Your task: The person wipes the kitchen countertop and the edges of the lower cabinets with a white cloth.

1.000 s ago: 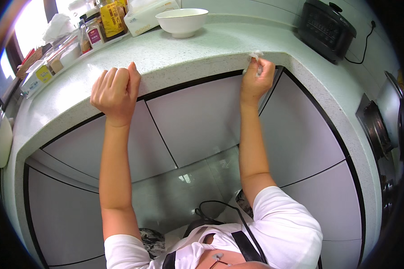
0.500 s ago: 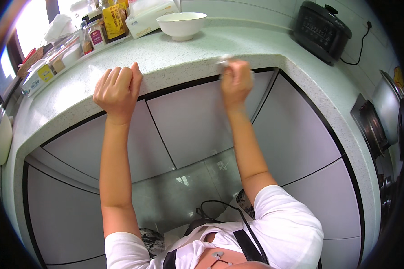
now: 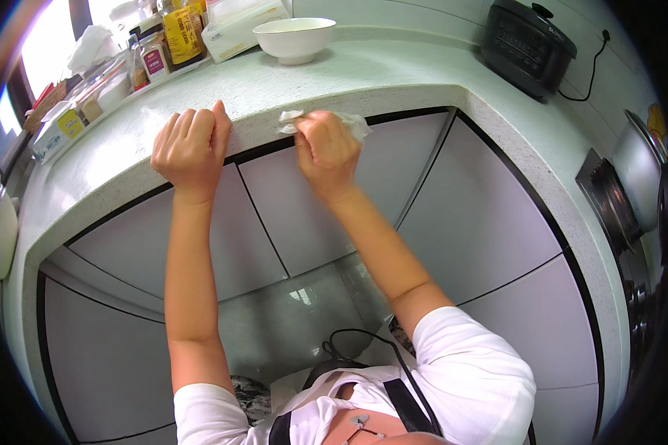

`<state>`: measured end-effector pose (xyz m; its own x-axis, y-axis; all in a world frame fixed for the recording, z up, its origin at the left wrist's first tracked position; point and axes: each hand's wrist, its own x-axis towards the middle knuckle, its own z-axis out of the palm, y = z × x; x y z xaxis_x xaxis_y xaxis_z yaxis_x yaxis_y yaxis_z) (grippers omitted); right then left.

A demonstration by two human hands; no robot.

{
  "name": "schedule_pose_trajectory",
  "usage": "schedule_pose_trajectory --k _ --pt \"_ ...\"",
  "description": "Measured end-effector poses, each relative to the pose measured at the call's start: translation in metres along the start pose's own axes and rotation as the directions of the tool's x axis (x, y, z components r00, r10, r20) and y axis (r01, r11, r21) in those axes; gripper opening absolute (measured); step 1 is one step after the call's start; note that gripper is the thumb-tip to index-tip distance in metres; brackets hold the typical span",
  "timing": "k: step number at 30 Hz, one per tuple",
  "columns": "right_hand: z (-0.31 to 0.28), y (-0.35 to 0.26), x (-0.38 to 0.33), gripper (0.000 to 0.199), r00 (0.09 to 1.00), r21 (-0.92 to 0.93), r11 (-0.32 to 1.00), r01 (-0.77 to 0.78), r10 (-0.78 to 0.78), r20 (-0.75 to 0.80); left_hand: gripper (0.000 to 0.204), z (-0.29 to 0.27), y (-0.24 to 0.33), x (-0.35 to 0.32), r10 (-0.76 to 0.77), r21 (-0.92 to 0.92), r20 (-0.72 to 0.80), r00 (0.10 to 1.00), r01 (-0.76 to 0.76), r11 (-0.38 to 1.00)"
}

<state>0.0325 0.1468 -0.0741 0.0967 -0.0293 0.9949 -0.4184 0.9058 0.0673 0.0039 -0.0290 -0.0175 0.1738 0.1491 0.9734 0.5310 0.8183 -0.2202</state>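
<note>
My right hand (image 3: 328, 157) is closed around a crumpled white tissue (image 3: 355, 126), whose ends stick out on both sides of the fingers. It presses at the front edge of the pale speckled countertop (image 3: 401, 63), above the grey cabinet doors. Further left, my left hand (image 3: 191, 152) rests as a fist on the same edge, its thumb lying alongside the curled fingers. The palm side of this fist is hidden, and nothing shows sticking out of it. Behind the hands, a white bowl (image 3: 295, 43) stands upright on the counter.
A tissue pack (image 3: 237, 33) and several seasoning bottles (image 3: 179, 35) stand at the back left, beside a box (image 3: 61, 132). A black electric cooker (image 3: 527, 48) sits at the back right. Along the right side are a steel pot (image 3: 637, 174) and a stove. Grey cabinet doors (image 3: 490, 193) curve around me.
My right hand has slid left along the counter edge with the tissue, coming closer to my left hand. The left fist has stayed nearly where it was. The view has shifted slightly.
</note>
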Motion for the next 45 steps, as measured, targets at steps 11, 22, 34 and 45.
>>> schedule_pose_trajectory --k 11,22,34,45 --pt "-0.038 0.091 0.006 0.023 0.773 -0.079 0.788 -0.61 0.571 -0.277 0.038 -0.003 0.001 0.002 0.001 0.009 0.005 1.0 -0.001 1.0" --pt "-0.018 0.039 0.016 0.012 0.992 -0.101 0.987 -0.124 0.124 -0.005 0.038 -0.005 -0.001 0.002 0.01 -0.037 0.001 1.0 -0.01 0.999" --pt "-0.016 0.043 0.014 0.018 0.929 -0.047 0.941 -0.335 0.322 -0.179 0.037 -0.001 0.002 0.004 0.0 0.007 -0.001 1.0 0.0 1.0" --pt "-0.013 0.034 0.003 0.009 0.996 -0.164 0.983 -0.084 0.087 0.013 0.039 -0.006 -0.003 0.004 0.009 -0.005 0.023 1.0 -0.009 1.0"
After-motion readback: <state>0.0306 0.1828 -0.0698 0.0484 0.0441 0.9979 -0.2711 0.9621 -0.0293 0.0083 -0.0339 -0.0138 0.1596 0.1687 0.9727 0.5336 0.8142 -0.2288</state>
